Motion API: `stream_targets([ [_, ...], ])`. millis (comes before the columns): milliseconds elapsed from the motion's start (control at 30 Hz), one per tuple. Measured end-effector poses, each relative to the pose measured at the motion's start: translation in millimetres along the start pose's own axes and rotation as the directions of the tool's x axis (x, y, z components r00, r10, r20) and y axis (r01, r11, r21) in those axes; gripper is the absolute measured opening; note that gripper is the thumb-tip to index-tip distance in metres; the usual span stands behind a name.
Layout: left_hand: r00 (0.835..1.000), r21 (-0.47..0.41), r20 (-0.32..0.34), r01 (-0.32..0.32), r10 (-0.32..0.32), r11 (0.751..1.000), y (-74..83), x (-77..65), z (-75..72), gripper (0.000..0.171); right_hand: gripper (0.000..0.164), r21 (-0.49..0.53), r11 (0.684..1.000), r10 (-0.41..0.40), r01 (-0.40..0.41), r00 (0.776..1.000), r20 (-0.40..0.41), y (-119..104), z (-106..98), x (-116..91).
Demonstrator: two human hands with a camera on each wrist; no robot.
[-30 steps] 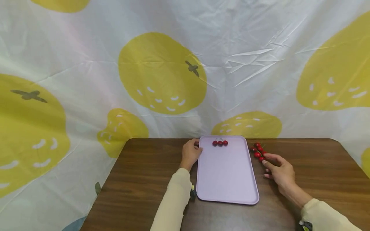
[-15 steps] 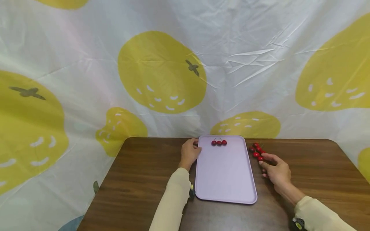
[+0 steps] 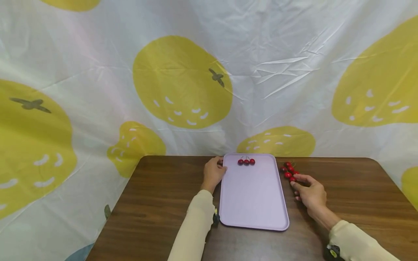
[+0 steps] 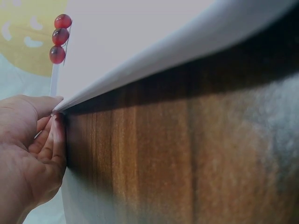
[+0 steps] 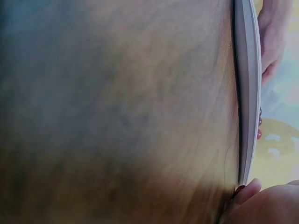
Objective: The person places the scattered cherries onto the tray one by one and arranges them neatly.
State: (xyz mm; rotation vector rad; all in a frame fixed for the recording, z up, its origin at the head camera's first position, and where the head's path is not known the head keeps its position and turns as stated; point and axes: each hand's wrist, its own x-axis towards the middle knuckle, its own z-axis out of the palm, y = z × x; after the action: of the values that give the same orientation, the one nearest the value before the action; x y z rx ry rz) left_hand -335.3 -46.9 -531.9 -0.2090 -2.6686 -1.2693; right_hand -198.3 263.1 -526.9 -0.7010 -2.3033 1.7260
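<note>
A lilac tray [image 3: 254, 195] lies on the table, with a row of three red cherries [image 3: 246, 162] near its far edge. My left hand [image 3: 213, 174] pinches the tray's left rim near the far corner; in the left wrist view the thumb is on top and the fingers are below. Beyond the tray's right side is a small cluster of red cherries [image 3: 287, 174] with thin stems. At the near end of that cluster, my right hand [image 3: 312, 194] pinches a cherry [image 3: 292, 179] between thumb and forefinger. The fingers partly cover it, and only a sliver shows in the right wrist view.
Brown wood-grain table [image 3: 163, 203] surrounds the tray on the left, right and front. A white cloth [image 3: 261, 90] printed with yellow fruit hangs right behind the table's far edge.
My right hand has shifted slightly left, its thumb and forefinger closing in on the nearest cherry of the cluster. The left hand stays on the tray rim. The head view has drifted a little.
</note>
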Motion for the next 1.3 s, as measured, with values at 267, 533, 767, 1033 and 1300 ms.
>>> stream_targets([
  [267,1.000,-0.013,0.006,0.001,-0.001,1.000,0.5,-0.7,0.1,0.034,0.045,0.027,1.000,0.000,-0.001,1.000,0.008,1.1,-0.7,-0.9],
  [533,1.000,-0.010,0.001,-0.009,0.009,1.000,-0.8,-1.9,-2.9,0.035,0.021,0.194,0.979,0.041,-0.067,0.990,0.134,-2.7,-9.9,-6.7],
  [767,1.000,-0.022,0.007,-0.015,0.016,1.000,0.5,-1.6,-3.1,0.034,0.022,0.309,0.929,0.125,-0.202,0.960,0.251,-8.8,-22.4,-12.0],
  [1033,1.000,-0.021,0.018,-0.019,0.019,1.000,1.3,-2.1,-3.8,0.034,0.019,0.322,0.943,-0.010,-0.083,0.961,0.277,-30.7,10.4,-25.3],
  [1300,1.000,-0.017,0.012,-0.025,0.025,1.000,4.4,-4.2,-5.1,0.035,0.037,0.226,0.968,-0.179,0.113,0.937,0.299,-53.4,67.8,-29.3],
])
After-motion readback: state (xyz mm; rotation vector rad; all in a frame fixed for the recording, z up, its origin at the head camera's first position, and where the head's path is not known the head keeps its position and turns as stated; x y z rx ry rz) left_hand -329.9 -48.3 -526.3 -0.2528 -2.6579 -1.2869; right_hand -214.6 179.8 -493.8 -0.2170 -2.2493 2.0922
